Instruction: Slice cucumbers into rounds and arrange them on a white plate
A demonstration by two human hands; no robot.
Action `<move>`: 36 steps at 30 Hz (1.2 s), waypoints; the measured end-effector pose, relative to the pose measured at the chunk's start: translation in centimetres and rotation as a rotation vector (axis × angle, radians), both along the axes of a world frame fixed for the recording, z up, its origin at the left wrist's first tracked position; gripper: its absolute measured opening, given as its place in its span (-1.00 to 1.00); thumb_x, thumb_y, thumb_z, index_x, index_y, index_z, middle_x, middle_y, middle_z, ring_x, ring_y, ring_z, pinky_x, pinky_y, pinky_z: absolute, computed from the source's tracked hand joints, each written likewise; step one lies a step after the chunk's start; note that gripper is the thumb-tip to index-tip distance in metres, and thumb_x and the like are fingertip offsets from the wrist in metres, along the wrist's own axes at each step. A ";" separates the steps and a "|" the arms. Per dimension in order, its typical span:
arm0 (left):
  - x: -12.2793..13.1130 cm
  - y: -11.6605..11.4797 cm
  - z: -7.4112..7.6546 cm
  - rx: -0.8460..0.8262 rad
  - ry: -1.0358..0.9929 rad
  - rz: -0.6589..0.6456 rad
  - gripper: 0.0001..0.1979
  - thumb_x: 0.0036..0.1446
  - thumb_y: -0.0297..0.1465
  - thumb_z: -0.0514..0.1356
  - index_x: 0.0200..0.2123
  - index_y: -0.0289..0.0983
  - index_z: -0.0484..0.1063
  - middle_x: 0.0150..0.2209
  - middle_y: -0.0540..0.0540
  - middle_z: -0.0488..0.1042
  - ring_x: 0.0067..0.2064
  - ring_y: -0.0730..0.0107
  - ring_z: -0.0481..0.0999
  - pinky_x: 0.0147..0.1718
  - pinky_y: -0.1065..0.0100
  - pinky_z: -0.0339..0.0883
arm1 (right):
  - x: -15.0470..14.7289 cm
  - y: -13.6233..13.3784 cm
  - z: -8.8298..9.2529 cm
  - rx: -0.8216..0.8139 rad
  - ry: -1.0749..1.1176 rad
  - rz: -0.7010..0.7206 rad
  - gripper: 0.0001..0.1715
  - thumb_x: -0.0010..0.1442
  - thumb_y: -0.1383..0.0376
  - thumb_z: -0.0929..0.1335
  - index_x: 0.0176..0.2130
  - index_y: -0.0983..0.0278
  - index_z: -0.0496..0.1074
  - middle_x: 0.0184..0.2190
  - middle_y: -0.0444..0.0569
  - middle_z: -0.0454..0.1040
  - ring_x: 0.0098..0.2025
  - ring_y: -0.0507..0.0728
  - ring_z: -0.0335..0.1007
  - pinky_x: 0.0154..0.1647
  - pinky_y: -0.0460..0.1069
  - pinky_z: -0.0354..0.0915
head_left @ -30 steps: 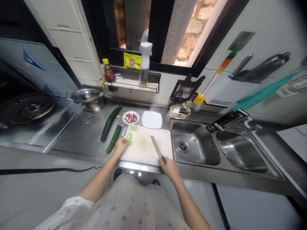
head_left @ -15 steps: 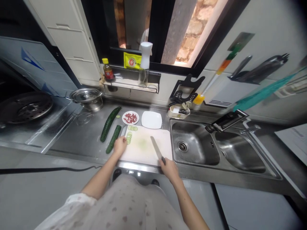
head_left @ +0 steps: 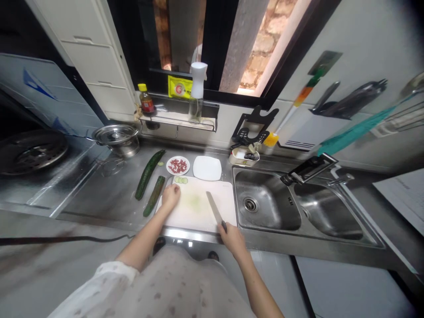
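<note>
My right hand (head_left: pixel 232 238) is closed around the black handle of a kitchen knife (head_left: pixel 215 207), whose blade lies low over the white cutting board (head_left: pixel 205 203) and points away from me. At the board's left edge my left hand (head_left: pixel 171 195) is curled closed, its fingertips turned inward, and what is under them is hidden. A few cucumber slices (head_left: pixel 180 180) lie just beyond it at the board's far left corner. To its left, on the steel counter, are a cut cucumber (head_left: pixel 154 196) and a longer whole cucumber (head_left: pixel 149 174).
Behind the board stand a plate of chopped red pieces (head_left: pixel 178 166) and a white plate (head_left: pixel 207 168). A double sink (head_left: pixel 268 198) adjoins on the right. A lidded steel pot (head_left: pixel 117 139) is at the back left, beneath a shelf with a spray bottle (head_left: pixel 198 90).
My left hand has moved right onto the board's edge, and the row of cucumber slices beside it no longer shows. The right hand and knife hold nearly still. The view has shifted slightly.
</note>
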State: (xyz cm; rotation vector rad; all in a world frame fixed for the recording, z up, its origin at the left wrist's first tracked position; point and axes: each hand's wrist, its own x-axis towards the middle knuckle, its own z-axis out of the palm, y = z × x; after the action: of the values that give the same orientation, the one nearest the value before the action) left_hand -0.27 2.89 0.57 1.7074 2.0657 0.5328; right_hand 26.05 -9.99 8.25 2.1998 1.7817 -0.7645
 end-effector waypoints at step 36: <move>2.8 4.9 -0.4 -0.128 -0.227 -0.030 -0.77 0.11 -0.48 0.11 -0.18 -0.28 0.50 -0.17 -0.10 0.57 -0.16 0.38 0.50 -0.17 0.44 0.30 | -0.1 0.2 0.3 -0.020 0.005 -0.033 -0.51 0.37 0.10 0.12 -0.07 0.33 0.46 -0.15 0.15 0.55 -0.08 0.16 0.45 -0.24 -0.08 0.16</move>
State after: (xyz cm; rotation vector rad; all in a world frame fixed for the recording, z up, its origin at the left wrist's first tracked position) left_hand 2.51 7.79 0.14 1.5270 1.8695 0.5456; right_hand 25.99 -9.84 8.51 2.2215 1.7362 -0.7918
